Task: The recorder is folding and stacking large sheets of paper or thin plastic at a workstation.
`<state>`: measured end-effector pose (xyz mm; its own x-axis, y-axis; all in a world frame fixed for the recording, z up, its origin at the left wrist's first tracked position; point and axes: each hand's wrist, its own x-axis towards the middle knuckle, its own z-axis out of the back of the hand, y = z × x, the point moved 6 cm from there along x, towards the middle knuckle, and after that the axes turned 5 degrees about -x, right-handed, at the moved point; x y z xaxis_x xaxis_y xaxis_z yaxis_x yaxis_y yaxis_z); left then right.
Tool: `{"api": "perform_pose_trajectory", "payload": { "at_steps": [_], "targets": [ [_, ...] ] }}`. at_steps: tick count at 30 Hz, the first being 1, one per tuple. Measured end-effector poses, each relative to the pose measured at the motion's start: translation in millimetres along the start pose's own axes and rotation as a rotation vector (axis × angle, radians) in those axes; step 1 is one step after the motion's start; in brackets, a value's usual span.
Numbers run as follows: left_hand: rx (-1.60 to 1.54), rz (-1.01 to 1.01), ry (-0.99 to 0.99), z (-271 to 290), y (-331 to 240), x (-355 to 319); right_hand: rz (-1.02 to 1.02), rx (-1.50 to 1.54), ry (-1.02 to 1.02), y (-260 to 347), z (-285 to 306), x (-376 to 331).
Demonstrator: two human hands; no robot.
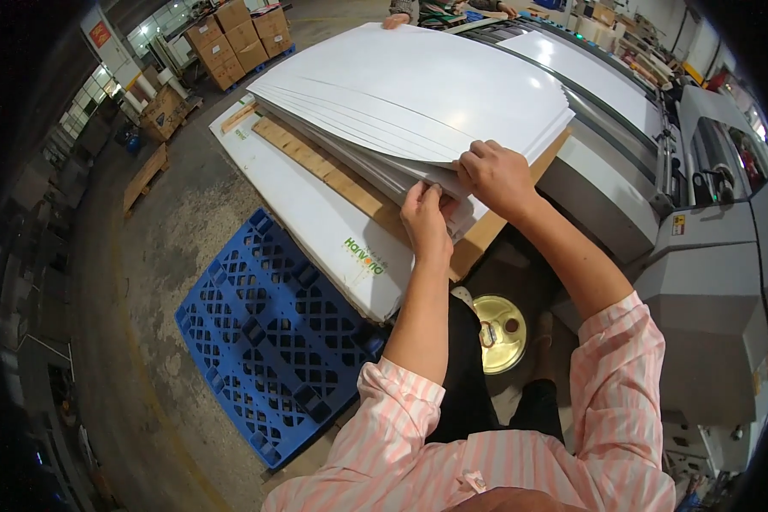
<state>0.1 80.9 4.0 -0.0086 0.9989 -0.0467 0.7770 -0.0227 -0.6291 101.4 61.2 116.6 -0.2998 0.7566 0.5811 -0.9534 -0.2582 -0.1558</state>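
Concrete floor [145, 282], blue pallet [273, 333]

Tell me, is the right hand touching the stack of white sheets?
Touching. The head view shows the right hand pressed on the near corner of the white sheets, its fingers curled over the edge.

Bright overhead glare, dark fisheye rim

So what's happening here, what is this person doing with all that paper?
A person in a pink striped shirt stands at a tall stack of large white sheets beside a grey machine. The left hand pinches the near edge of the lower sheets, while the right hand lifts the top batch, which bows upward. A blue plastic pallet lies on the floor to the left.
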Motion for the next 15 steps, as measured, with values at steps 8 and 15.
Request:
{"api": "perform_pose_trajectory", "payload": {
  "at_steps": [8, 15],
  "targets": [
    [0.058, 0.043, -0.08, 6.1, 5.9, 1.4, 0.058, 0.307, 0.034, -6.9, -10.3, -11.0],
    [0.124, -0.04, -0.159, 6.6, 3.1, -6.3, -0.482, 0.63, -0.09, -59.7, 15.6, 37.1]
  ]
}}
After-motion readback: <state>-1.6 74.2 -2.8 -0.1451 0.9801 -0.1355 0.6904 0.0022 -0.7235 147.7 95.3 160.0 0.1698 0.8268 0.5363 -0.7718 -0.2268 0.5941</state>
